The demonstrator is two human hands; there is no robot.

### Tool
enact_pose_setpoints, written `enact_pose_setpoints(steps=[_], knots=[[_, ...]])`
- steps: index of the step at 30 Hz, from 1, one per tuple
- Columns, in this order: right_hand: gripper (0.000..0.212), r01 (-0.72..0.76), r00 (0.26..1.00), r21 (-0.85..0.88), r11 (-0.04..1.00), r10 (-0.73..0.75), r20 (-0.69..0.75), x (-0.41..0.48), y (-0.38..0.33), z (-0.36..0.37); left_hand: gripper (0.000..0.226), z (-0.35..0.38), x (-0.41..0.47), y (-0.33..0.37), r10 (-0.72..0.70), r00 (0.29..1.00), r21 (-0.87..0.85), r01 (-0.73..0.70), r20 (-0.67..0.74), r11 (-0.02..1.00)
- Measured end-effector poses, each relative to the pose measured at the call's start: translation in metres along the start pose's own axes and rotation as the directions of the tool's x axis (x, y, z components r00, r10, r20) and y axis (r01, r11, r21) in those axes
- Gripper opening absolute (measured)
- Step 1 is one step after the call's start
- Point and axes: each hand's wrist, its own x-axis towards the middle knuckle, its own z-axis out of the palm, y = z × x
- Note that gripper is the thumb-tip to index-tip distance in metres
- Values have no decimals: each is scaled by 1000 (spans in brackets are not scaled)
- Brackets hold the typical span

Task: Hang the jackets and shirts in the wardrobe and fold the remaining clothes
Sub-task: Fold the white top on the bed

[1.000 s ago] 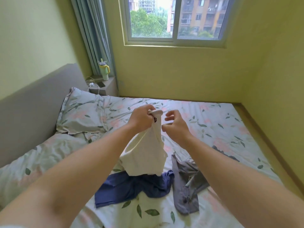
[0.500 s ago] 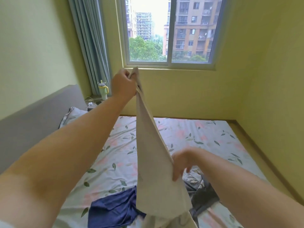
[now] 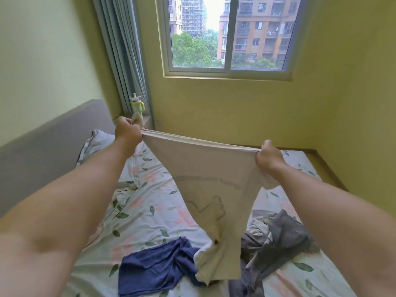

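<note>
Stretching a cream T-shirt (image 3: 210,189) taut left to right above the bed (image 3: 150,206), the left grip (image 3: 128,133) and right grip (image 3: 269,160) each clench one end of its upper edge.

Hands: 2, one left hand (image 3: 128,133) and one right hand (image 3: 269,160); garments: 3 in all; 1 cream T-shirt (image 3: 214,179); 1 dark blue garment (image 3: 154,271); 1 grey garment (image 3: 285,239); pillow (image 3: 96,142): 1 in plain sight; bed (image 3: 150,200): 1, with one floral sheet; headboard (image 3: 53,133): 1, grey; tumbler (image 3: 137,105): 1, green, one straw; window (image 3: 229,33): 1, with 2 panes; curtain (image 3: 124,50): 1; print on the shirt too blurred to count letters.
</note>
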Motion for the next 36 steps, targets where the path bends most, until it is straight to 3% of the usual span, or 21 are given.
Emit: enact_pose_setpoints(steps=[2,3,5,7,9,11,13,14,15,17,18,20,21,22,24,25,27,29,32,34,36], knots=[[18,13,1000,43,999,-12,-29,6,-2,7,7,-1,5,-10,76,981,35,-83,179,996],[18,37,999,6,999,-37,-21,8,-4,10,9,-5,5,-15,87,934,85,-124,345,989],[20,99,989,-190,977,-76,125,8,-5,11,24,-17,5,-27,-80,725,325,-206,685,923],[48,225,904,-468,854,-4,427,2,-7,11,31,-27,2,-42,-425,477,600,-308,769,739],[83,312,745,-595,741,198,637,-10,-10,11,31,-28,-7,-59,-694,311,745,-443,649,499],[87,284,547,-650,705,438,713,-17,-8,21,40,-24,-20,-76,-825,291,760,-607,484,232],[80,302,340,-719,626,634,695,-25,-1,40,43,-16,-34,-92,-897,304,736,-677,322,35],[76,349,294,-750,562,694,657,-29,2,51,50,-11,-41,-100,-923,307,729,-683,233,-43],[72,392,319,-772,501,713,625,-32,4,62,56,-7,-47,-106,-936,315,716,-689,155,-113],[72,442,472,-787,430,635,612,-33,12,85,57,0,-58,-114,-937,336,687,-704,99,-180],[75,467,469,-795,387,654,594,-31,14,93,62,4,-59,-117,-930,348,681,-710,115,-182],[72,517,335,-785,342,763,553,-30,12,104,68,8,-58,-118,-916,374,684,-707,147,-179],[67,526,369,-778,343,733,572,-30,13,106,58,9,-53,-120,-907,383,696,-700,175,-161],[57,568,443,-746,347,636,633,-27,12,109,45,10,-45,-122,-890,402,717,-684,216,-135],[31,535,695,-726,431,264,669,-15,16,111,30,11,-26,-124,-782,519,795,-604,344,-51],[27,498,803,-738,455,81,591,-9,16,109,22,11,-16,-124,-677,602,831,-556,424,25],[27,427,903,-766,481,-181,390,7,8,99,20,12,7,-121,-388,775,867,-456,498,202],[28,354,930,-739,573,-296,216,26,-3,88,21,13,32,-112,-146,893,844,-334,426,419],[31,282,924,-675,682,-382,0,50,-27,68,16,12,62,-87,64,961,714,-244,269,656],[31,250,892,-627,738,-427,-146,59,-41,52,17,10,72,-68,167,961,635,-270,219,724],[30,229,851,-588,776,-452,-265,62,-48,40,15,6,73,-54,292,937,593,-347,190,727]])
